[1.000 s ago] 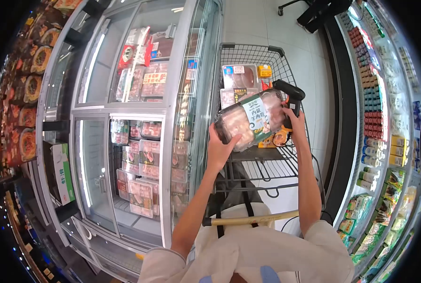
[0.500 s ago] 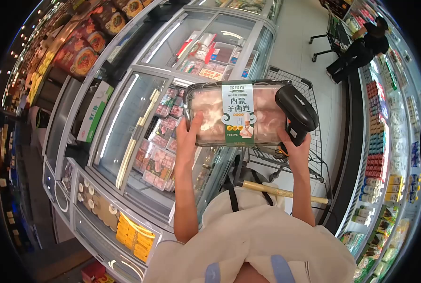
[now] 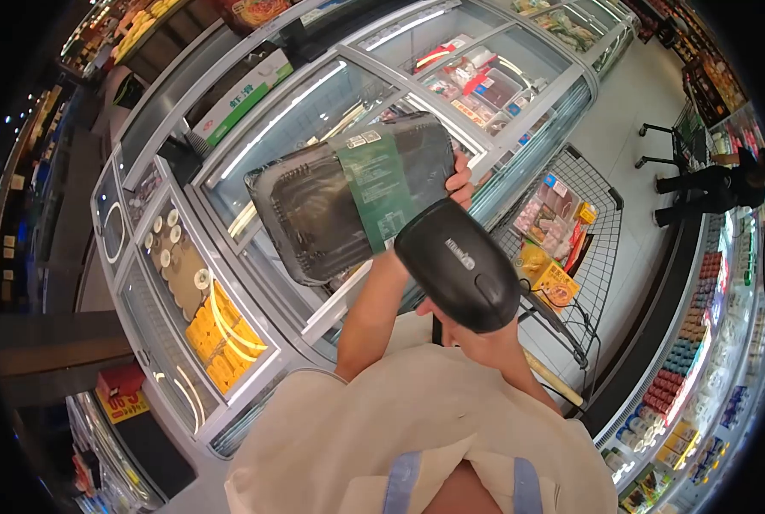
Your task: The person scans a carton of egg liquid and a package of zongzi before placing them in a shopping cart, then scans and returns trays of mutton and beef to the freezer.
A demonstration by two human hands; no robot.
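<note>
My left hand point(image 3: 460, 182) holds a pack of lamb rolls point(image 3: 310, 201), with its fingers curled over the right edge and most of the palm hidden behind it. The pack is turned over and tilted, so its black plastic underside faces me. A green paper band point(image 3: 378, 184) with small print and a square code wraps its middle. My right hand point(image 3: 477, 336) is closed around a black barcode scanner point(image 3: 458, 265), whose rounded head hides much of that hand. The scanner's head is close to the lower right of the pack.
Glass-topped freezers point(image 3: 494, 73) run along the left, with yellow packs point(image 3: 224, 330) in the nearer one. A wire shopping cart point(image 3: 601, 248) holding meat trays and a yellow box point(image 3: 555, 284) stands at right. Farther off, a person point(image 3: 725, 184) is beside another cart. Stocked shelves point(image 3: 687, 343) line the right.
The pack has flipped from its labelled front to its black back and moved left, now in my left hand alone. My right hand has let go of it and brought the scanner down and left.
</note>
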